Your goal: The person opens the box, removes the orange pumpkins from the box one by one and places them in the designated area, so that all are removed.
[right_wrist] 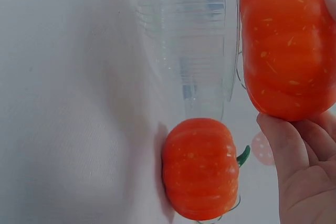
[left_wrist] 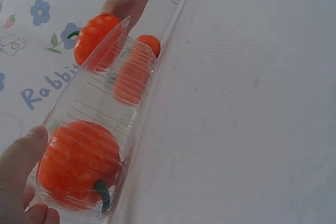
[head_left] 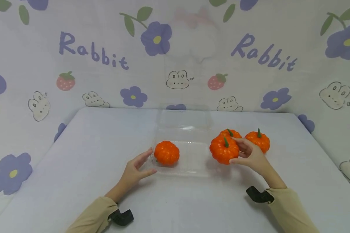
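My right hand (head_left: 252, 157) grips an orange toy pumpkin (head_left: 224, 150) with a green stem, fingers and thumb at its right side. It is held up at the right end of a clear plastic box (head_left: 192, 161), whose clear lid (head_left: 182, 118) stands open behind. Inside the box, at the left end, another pumpkin (head_left: 167, 153) lies tipped, its stem (left_wrist: 102, 195) low in the left wrist view. My left hand (head_left: 135, 168) is at the box's left end, fingers and thumb spread, fingertips right at the rim.
Two more pumpkins are on the right of the white table (head_left: 75, 155): one (head_left: 236, 133) partly hidden behind the held one, another (head_left: 257, 140) behind my right hand. A printed cloth (head_left: 105, 81) with rabbits and flowers hangs behind the table.
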`<state>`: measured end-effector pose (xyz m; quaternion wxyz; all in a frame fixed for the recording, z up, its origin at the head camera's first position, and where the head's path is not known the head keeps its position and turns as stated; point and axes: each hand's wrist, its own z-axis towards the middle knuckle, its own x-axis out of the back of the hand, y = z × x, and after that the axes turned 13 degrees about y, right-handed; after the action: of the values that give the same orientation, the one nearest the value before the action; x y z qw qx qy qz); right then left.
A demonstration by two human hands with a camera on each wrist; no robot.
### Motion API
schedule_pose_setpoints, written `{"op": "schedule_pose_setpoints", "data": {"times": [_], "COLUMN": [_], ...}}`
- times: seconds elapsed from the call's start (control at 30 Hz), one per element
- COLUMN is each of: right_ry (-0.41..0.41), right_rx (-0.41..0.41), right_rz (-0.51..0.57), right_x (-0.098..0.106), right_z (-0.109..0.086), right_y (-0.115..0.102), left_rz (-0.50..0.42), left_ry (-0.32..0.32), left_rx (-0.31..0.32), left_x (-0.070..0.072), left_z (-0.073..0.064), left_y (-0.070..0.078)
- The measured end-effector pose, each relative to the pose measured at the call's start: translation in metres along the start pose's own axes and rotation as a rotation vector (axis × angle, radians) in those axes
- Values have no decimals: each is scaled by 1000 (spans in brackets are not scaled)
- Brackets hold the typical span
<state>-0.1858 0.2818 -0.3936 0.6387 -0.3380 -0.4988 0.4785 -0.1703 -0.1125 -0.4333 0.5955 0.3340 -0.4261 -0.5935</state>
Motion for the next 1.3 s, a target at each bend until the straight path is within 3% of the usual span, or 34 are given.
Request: {"op": "schedule_pose_setpoints", "data": {"times": [0.43, 0.9, 1.3], "right_ry": [15, 61, -10], "right_rx": [-19, -51, -77], "right_rz": [-31, -149, -183], "right_x": [9, 19, 25], "right_z": [-6, -9, -7], "right_y": [8, 13, 25], "left_rz": [7, 3, 3], "left_ry": [2, -3, 3], "left_rx": [-13, -11, -7], "left_x": [1, 0, 0], "left_z": [0, 1, -1], "left_y": [-1, 0, 0]}}
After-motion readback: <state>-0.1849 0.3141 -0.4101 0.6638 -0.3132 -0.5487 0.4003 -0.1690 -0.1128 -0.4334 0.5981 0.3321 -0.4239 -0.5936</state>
